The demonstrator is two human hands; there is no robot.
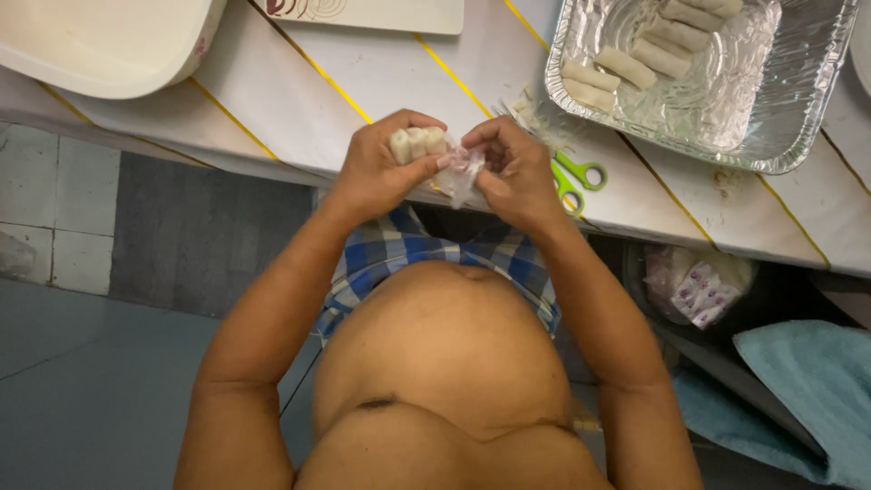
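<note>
Hands meet at table's edge: left hand (pixel 376 168) grips pale roll (pixel 417 142), right hand (pixel 517 172) pinches clear wrapper (pixel 461 172); peeling slowly should keep roll whole, I'd say.

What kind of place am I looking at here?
Likely a home or small food-prep spot: a foil tray of pale rolls, green scissors on a covered table, tiled floor.
</note>
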